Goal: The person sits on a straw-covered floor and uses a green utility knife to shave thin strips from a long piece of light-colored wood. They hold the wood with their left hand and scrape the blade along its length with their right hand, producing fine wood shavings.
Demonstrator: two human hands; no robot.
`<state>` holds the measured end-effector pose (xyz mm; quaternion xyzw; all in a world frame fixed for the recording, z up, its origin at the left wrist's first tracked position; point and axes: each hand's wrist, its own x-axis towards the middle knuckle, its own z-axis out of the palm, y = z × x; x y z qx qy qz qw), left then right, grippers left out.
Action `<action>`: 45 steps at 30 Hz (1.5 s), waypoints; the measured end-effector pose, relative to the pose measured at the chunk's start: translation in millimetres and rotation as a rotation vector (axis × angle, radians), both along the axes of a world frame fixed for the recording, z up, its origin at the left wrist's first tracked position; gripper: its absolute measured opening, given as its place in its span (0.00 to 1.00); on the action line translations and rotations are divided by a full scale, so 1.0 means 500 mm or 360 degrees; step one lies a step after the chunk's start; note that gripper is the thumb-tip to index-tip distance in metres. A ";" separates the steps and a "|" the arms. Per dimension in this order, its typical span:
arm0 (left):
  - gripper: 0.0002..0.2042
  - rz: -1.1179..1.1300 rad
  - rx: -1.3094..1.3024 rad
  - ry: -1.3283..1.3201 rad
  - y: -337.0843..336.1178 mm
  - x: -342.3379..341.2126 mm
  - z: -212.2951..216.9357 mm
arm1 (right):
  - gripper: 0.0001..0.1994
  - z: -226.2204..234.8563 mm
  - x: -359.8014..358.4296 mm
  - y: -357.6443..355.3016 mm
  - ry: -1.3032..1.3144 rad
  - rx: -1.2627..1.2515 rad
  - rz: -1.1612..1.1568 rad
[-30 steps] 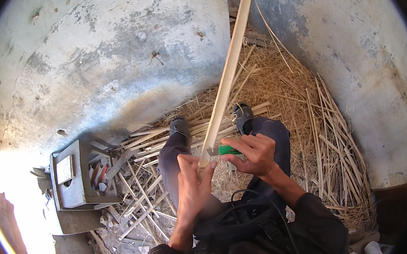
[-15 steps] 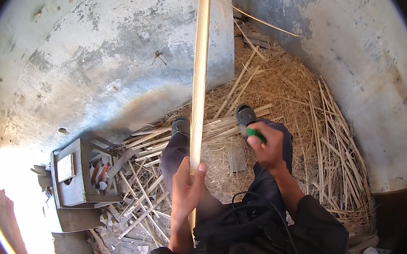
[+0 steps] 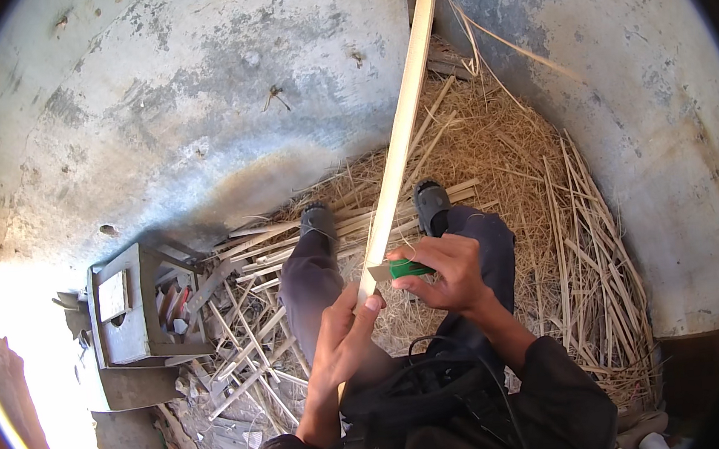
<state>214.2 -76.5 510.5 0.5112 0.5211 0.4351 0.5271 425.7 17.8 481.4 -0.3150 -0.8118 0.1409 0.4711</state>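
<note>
My left hand [image 3: 345,332] is closed around the lower part of a long pale wooden strip [image 3: 403,131], its thumb lying along the wood. The strip slants up and away to the right, past the top edge of the view. In my right hand [image 3: 452,274] is a knife [image 3: 409,268] with a green handle, gripped between thumb and fingers. Its short flat blade [image 3: 380,272] points left and meets the strip just above my left hand. Thin curled shavings [image 3: 470,41] hang beside the strip's far end.
Loose strips [image 3: 259,350] and straw-like shavings [image 3: 490,149] cover the floor around my shoes. A bundle of strips [image 3: 591,281] lies along the right wall [image 3: 624,116]. At left stands a worn grey wooden box [image 3: 132,308] with things inside, near the bright opening.
My right hand has moved left and brought the knife blade onto the strip. The strip's far end has swung to the right, and more curled shavings show beside it.
</note>
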 end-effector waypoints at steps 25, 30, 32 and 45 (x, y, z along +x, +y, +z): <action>0.18 -0.0031 -0.0030 0.0546 -0.016 -0.008 0.011 | 0.19 0.002 0.017 0.003 -0.0079 0.0208 -0.0189; 0.16 -0.0018 -0.0018 0.0560 -0.027 -0.014 0.007 | 0.19 0.001 0.019 -0.001 -0.0129 0.0240 -0.0234; 0.16 -0.0010 0.0007 0.0573 -0.029 -0.017 0.000 | 0.19 -0.002 0.014 0.000 -0.0104 0.0247 -0.0224; 0.13 -0.0215 -0.0094 0.0576 -0.063 -0.034 -0.027 | 0.16 -0.013 0.071 0.072 0.0377 -0.0079 -0.0693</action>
